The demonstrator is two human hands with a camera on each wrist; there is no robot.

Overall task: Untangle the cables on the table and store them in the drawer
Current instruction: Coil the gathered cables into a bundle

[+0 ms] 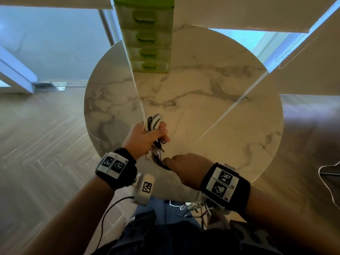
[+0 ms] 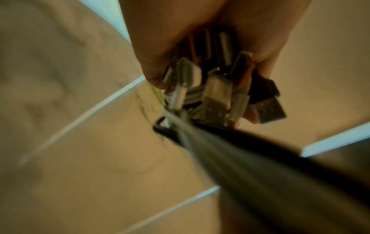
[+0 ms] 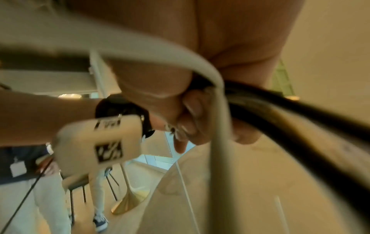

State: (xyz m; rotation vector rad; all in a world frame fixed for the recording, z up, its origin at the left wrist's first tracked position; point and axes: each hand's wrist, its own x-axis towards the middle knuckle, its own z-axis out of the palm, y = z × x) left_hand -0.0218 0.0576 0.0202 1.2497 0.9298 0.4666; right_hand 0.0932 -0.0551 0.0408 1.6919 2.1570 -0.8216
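My left hand (image 1: 147, 137) grips a bundle of black and white cables (image 1: 153, 121) above the near part of the round marble table (image 1: 220, 107). Loops stick out above the fist. Several USB plugs (image 2: 216, 88) hang below it. Just nearer me, my right hand (image 1: 182, 166) is curled round strands trailing from the bundle: a black cable (image 3: 280, 114) and a white cable (image 3: 216, 110) run across its palm. The green drawer unit (image 1: 147, 41) stands at the table's far edge with all visible drawers closed.
A loose white cord (image 1: 329, 181) lies on the wooden floor at the right. In the right wrist view, a gold table pedestal (image 3: 130, 204), chair legs and a standing person's legs (image 3: 98, 190) show beyond the table's edge.
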